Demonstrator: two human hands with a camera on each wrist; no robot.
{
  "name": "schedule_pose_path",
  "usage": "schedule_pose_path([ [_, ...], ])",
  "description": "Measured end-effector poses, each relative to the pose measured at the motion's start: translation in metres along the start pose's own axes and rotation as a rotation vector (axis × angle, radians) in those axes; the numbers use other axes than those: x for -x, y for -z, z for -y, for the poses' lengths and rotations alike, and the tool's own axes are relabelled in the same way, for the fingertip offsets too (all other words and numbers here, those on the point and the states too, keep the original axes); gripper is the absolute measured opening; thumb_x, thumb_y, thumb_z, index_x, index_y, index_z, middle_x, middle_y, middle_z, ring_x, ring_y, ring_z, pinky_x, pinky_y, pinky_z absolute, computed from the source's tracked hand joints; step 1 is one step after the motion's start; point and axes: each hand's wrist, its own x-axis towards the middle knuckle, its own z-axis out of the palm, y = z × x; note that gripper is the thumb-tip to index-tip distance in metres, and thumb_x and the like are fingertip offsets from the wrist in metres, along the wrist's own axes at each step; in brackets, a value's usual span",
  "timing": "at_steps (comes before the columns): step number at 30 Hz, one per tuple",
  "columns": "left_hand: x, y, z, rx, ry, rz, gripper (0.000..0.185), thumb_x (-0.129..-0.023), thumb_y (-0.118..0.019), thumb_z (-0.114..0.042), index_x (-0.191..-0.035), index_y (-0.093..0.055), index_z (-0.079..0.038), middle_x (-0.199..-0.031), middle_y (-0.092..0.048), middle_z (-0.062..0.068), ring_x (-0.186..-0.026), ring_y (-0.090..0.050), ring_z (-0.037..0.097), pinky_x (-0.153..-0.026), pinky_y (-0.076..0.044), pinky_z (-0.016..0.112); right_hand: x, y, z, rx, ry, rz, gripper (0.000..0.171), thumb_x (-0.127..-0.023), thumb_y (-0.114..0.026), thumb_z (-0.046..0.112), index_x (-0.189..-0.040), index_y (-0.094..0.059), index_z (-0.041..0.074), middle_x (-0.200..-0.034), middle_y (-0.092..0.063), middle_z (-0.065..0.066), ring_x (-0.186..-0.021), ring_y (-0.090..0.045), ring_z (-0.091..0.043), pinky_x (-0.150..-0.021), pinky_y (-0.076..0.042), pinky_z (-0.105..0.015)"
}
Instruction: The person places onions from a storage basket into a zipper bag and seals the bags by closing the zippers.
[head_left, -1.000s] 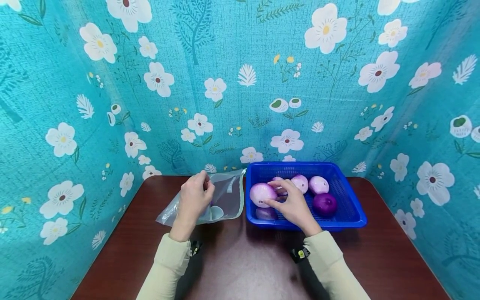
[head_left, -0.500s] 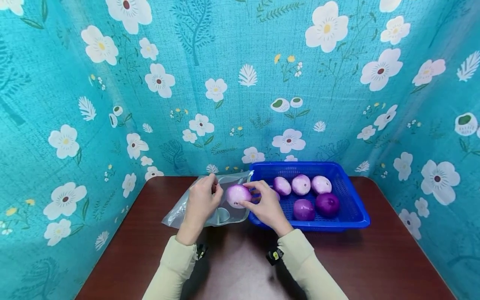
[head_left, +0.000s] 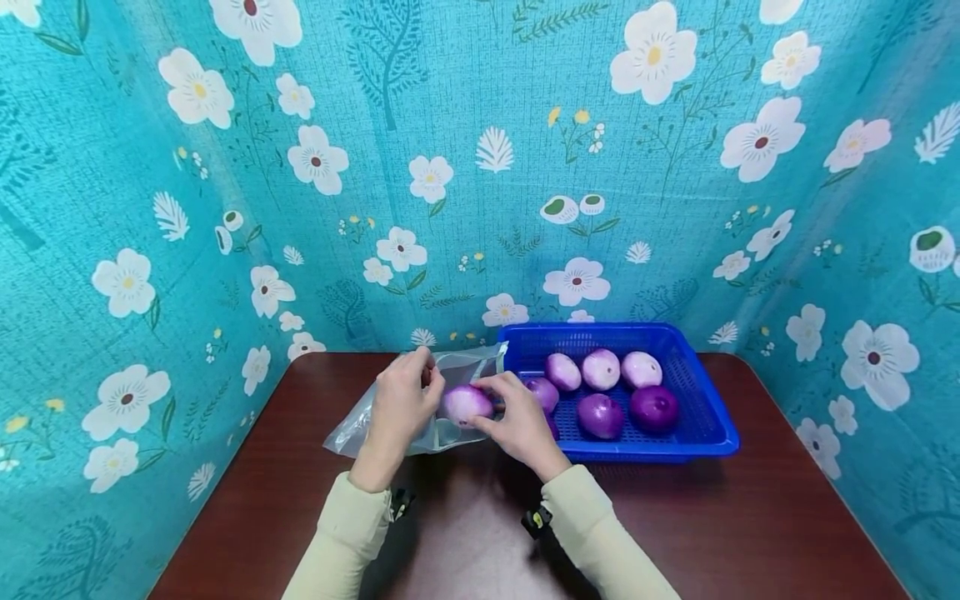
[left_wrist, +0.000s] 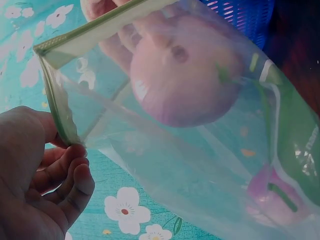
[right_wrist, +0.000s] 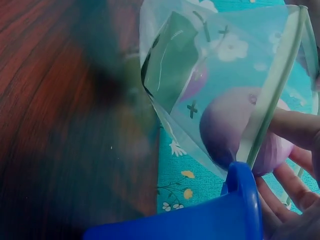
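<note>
Head view shows my right hand (head_left: 517,421) clasping an onion (head_left: 465,404) at the mouth of the clear bag (head_left: 457,367), which my left hand (head_left: 401,404) pinches open. I judge one onion already bagged; five wait in the blue basket (head_left: 705,433).

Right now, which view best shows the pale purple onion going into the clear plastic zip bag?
Left wrist: the pale purple onion fills the frame, seen through the clear plastic zip bag. Right wrist shows it half past the rim; the head view shows it small.
</note>
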Motion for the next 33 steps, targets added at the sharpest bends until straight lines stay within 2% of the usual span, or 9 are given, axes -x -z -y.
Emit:
schedule_pose_path([
  [6,0.0,0.001,0.0,0.013,0.025,0.025,0.015,-0.09,-0.071,-0.006,-0.083,-0.058,-0.007,-0.067,-0.058,0.009,-0.06,-0.048,0.016,-0.054,-0.045,0.03,0.004,0.0,-0.001,-0.011,-0.03,0.043,0.05,-0.08,-0.09,0.014,-0.127,-0.071,0.015,-0.117,-0.065,-0.005,-0.106,-0.068,-0.021,-0.093,-0.059,-0.038],
  [10,0.0,0.002,0.0,0.013,0.025,0.014,0.015,-0.089,-0.072,-0.007,-0.083,-0.058,-0.007,-0.068,-0.059,0.008,-0.06,-0.048,0.015,-0.054,-0.045,0.029,0.004,0.001,-0.001,-0.014,-0.024,0.062,0.049,-0.082,-0.088,0.015,-0.128,-0.071,0.015,-0.118,-0.066,-0.006,-0.105,-0.068,-0.021,-0.093,-0.059,-0.038],
  [17,0.0,0.002,0.001,0.017,0.025,0.018,0.016,-0.088,-0.072,-0.006,-0.083,-0.058,-0.009,-0.068,-0.059,0.008,-0.06,-0.048,0.015,-0.054,-0.047,0.029,0.005,0.003,-0.003,-0.07,-0.017,0.071,0.047,-0.085,-0.084,0.009,-0.13,-0.07,0.007,-0.118,-0.066,-0.017,-0.106,-0.069,-0.034,-0.093,-0.059,-0.045],
  [24,0.0,0.001,0.001,0.026,0.044,0.023,0.016,-0.088,-0.074,-0.006,-0.084,-0.059,-0.009,-0.069,-0.061,0.008,-0.061,-0.05,0.015,-0.055,-0.05,0.029,0.008,0.008,-0.007,-0.104,-0.031,0.056,0.042,-0.087,-0.082,0.008,-0.128,-0.07,0.006,-0.119,-0.066,-0.017,-0.108,-0.07,-0.034,-0.094,-0.059,-0.047],
  [33,-0.001,0.001,0.003,0.023,0.04,0.013,0.016,-0.089,-0.07,-0.004,-0.081,-0.057,-0.009,-0.067,-0.057,0.005,-0.06,-0.048,0.015,-0.054,-0.046,0.029,0.008,0.029,-0.014,-0.07,-0.025,0.011,0.039,-0.089,-0.081,0.011,-0.126,-0.071,0.007,-0.116,-0.068,-0.014,-0.104,-0.071,-0.029,-0.092,-0.06,-0.045],
])
